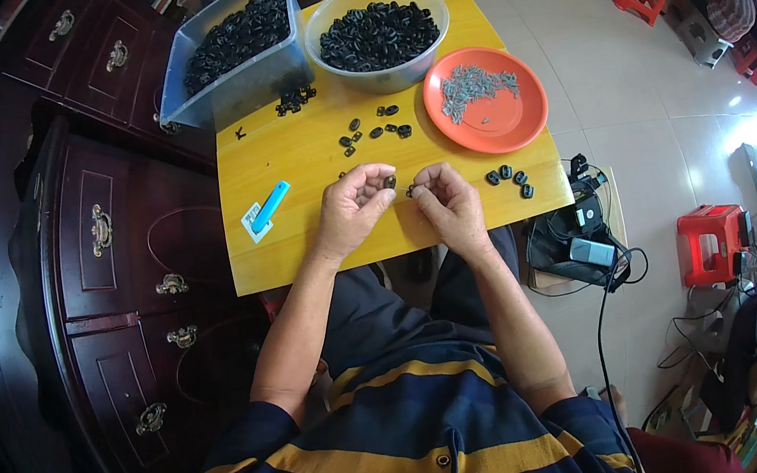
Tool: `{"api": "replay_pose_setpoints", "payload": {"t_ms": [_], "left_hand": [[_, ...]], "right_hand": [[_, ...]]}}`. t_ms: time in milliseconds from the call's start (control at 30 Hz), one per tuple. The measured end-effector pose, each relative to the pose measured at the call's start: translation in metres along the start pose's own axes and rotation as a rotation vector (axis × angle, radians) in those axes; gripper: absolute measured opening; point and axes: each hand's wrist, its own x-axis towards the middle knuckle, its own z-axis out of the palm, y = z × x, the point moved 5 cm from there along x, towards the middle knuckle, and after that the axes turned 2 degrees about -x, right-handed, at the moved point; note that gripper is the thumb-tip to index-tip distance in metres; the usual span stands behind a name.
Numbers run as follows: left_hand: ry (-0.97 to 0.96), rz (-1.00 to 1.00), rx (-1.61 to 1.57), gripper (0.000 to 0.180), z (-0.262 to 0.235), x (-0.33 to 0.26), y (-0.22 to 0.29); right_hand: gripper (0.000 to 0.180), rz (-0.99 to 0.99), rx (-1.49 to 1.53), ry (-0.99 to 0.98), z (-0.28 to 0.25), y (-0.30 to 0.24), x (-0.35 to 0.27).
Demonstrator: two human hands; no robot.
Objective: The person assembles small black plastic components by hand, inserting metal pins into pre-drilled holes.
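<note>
My left hand (354,209) pinches a small black oval plastic part (390,181) between thumb and fingers, above the yellow table. Just to its right, my right hand (448,204) is closed at the fingertips on another small black part (411,191), too small to name. The two hands are close together but apart. Beyond them, several loose black oval parts (375,133) lie on the table. To the right of my right hand sits a small group of similar black parts (506,172). An orange-red plate (527,124) holds a heap of small grey pieces (474,88).
A clear bin (239,99) and a translucent round bowl (382,75), both full of black parts, stand at the table's (295,171) far side. A blue-handled tool (271,206) lies at left. Dark wooden drawers (105,279) flank the left; a black bag with cables (561,247) is at right.
</note>
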Motion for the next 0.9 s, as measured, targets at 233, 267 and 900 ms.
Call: {"api": "replay_pose_setpoints", "payload": {"t_ms": [233,267,900], "left_hand": [[-0.028,0.019,0.053,0.025,0.003,-0.001,0.001],[-0.016,0.018,0.051,0.025,0.003,-0.002,0.001],[-0.052,-0.002,0.074,0.027,0.012,0.005,-0.003]], "right_hand": [[0.009,0.020,-0.013,-0.029,0.000,-0.003,0.001],[0.007,0.013,-0.014,-0.043,0.002,-0.003,0.000],[0.012,0.067,0.035,-0.008,-0.004,0.006,0.002]]}}
